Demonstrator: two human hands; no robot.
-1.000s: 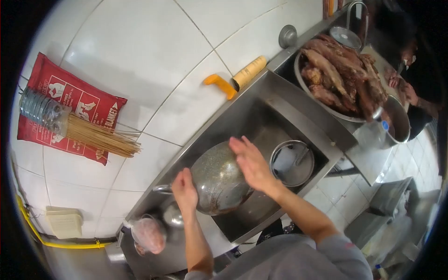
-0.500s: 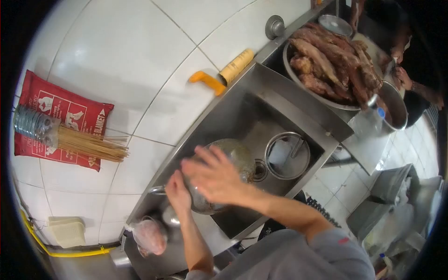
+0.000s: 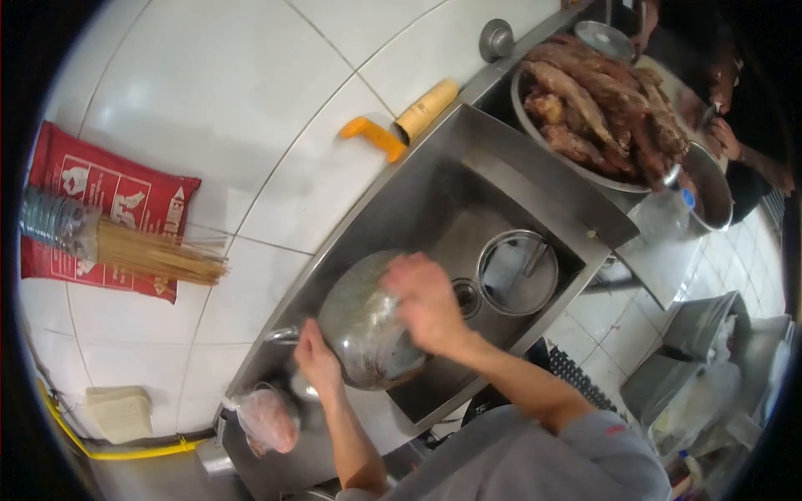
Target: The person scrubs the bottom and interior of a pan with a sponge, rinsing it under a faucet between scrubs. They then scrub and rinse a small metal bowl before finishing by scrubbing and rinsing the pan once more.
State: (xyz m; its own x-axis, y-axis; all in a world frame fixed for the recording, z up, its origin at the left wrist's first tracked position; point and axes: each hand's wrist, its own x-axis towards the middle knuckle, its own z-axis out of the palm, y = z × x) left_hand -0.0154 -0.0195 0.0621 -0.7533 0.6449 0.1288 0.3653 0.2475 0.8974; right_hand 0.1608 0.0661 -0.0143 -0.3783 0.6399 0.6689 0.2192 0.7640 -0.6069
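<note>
Right hand point(image 3: 428, 305) shifted toward drain point(image 3: 466, 298), grip unclear; left hand point(image 3: 319, 361), fingers unclenched, touches bowl point(image 3: 361, 321) by spout point(image 3: 282, 336).

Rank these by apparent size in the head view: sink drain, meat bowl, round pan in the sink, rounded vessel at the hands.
1. Meat bowl
2. Rounded vessel
3. Round pan
4. Sink drain

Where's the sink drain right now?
In the head view, the drain is just right of the person's right hand, beside the round metal container in the sink.
</note>
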